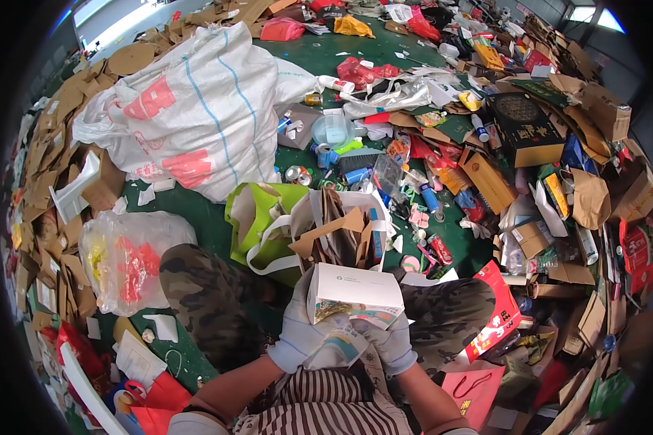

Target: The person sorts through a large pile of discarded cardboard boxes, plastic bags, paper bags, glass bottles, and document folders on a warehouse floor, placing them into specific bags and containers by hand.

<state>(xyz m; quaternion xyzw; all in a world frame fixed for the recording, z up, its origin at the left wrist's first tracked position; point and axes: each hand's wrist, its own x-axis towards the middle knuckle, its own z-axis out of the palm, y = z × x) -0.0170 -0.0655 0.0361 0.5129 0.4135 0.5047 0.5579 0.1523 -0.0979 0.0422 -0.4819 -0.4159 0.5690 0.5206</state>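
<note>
A white cardboard box [357,285] with a colourfully printed lower edge is in front of my lap. My left hand [297,335], in a white glove, is closed on the box's left side, with a printed flap or sheet [337,346] hanging by its fingers. Also gloved, my right hand [390,344] grips the lower right side of the box. Some fingertips are hidden behind the box and the flap. Just beyond the box stands a white paper bag [302,221] stuffed with cardboard pieces [339,233]. A lime-green bag [248,210] leans beside it on the left.
A large white woven sack [196,109] bulges at the upper left. Below it lies a clear plastic bag [134,261] with red and yellow contents. Mixed cans, bottles and packaging cover the green floor [312,43] ahead. Cardboard heaps [595,196] rise on both sides.
</note>
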